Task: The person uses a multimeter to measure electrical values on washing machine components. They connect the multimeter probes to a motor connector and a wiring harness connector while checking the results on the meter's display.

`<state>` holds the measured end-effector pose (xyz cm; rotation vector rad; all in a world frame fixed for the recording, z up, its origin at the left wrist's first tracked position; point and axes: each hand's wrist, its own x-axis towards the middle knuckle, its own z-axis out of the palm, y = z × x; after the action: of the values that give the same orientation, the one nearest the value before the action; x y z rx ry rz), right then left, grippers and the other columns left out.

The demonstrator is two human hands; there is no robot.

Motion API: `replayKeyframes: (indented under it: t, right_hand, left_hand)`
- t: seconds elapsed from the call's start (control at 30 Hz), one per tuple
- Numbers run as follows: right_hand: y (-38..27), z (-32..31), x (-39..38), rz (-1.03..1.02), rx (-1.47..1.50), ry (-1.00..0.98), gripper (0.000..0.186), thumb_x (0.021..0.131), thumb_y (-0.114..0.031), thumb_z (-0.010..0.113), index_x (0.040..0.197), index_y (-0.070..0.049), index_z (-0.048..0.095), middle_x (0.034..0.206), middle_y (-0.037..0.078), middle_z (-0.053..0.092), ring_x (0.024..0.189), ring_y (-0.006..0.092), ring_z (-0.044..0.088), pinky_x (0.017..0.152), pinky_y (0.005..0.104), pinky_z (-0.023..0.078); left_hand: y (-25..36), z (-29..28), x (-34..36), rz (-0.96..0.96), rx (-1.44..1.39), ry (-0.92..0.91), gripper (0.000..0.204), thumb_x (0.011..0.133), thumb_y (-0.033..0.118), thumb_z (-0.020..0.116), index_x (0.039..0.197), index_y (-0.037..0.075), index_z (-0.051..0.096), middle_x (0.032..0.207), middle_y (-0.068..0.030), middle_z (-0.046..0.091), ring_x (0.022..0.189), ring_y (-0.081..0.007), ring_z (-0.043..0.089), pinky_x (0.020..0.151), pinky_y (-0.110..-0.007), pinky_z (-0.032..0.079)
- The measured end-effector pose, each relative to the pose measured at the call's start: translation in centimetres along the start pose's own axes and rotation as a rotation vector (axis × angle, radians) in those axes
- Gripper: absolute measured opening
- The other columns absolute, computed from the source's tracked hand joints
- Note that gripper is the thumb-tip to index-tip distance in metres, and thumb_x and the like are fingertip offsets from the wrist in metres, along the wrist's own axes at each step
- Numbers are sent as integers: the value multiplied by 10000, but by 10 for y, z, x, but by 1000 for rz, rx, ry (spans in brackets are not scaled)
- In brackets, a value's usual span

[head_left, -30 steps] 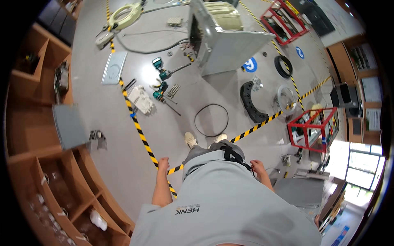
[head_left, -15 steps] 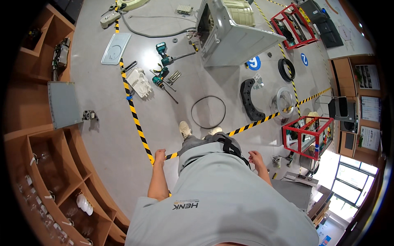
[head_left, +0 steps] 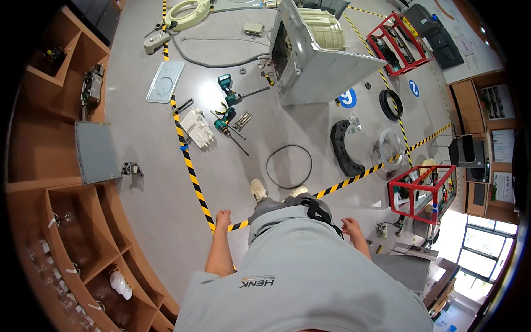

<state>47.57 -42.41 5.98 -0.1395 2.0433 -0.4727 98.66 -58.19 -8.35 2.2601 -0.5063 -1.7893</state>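
My left hand (head_left: 223, 218) hangs beside my hip, its fingers curled in with nothing visible in them. On the other side, near the black strap at my waist, my right hand (head_left: 350, 227) is loosely closed and also seems bare. Both are away from the things on the floor. Just past my shoes lies a thin black rubber loop (head_left: 311, 166). Farther off are two teal cordless drills (head_left: 225, 84) with long bits, a white plastic housing (head_left: 197, 128) and a black curved weight (head_left: 342, 149). A washing machine cabinet (head_left: 326, 77) with a cream tub stands beyond them.
Yellow-black floor tape (head_left: 193, 177) crosses near my feet. Wooden shelves (head_left: 77, 221) line the left. At right are a clear ring (head_left: 380, 149), a black rubber ring (head_left: 383, 105) and red-framed carts (head_left: 409, 213). A grey hose (head_left: 204, 65) and a flat panel (head_left: 166, 81) lie far left.
My view has shifted, so the floor things appear lower and slightly to the right. Both hands still hang at my sides, and nothing has been picked up.
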Motion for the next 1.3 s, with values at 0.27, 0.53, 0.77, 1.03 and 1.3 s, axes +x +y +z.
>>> replayKeyframes:
  t: [0.27,0.53,0.77,1.03,1.3]
  right_hand:
    - [17,0,10,-13,57,16,241,880,-230,594,1031,-41,604,700,48,579,499,114,521,477,257,449]
    - [19,9,7,-38,105,19,300,869,-239,595,1045,3,601,720,72,590,580,127,548,525,259,462]
    - [47,18,5,23,131,29,294,862,-250,604,1033,-11,604,697,45,570,571,120,533,512,258,443]
    - [75,8,16,34,162,42,233,863,-211,601,976,-8,611,616,44,541,452,137,486,420,276,360]
    - [31,10,1,22,129,28,229,862,-235,605,989,-44,613,671,15,548,531,104,494,474,247,397]
  left_hand:
    - [7,1,1,-18,-6,-25,220,866,219,568,1012,54,580,788,-37,532,728,-160,517,670,-350,481]
    - [14,-6,6,-18,26,-62,172,854,126,551,1002,38,540,788,-21,506,647,-111,498,544,-255,455]
    - [35,-4,1,-4,68,-56,189,868,150,541,1027,47,545,843,-28,525,721,-124,517,606,-266,466]
    - [48,18,-10,48,92,-52,243,872,199,551,1061,48,576,916,-44,559,845,-167,538,733,-330,483]
    - [21,5,-1,-7,67,-58,260,867,201,558,1074,44,578,919,-50,555,845,-169,534,742,-342,480]
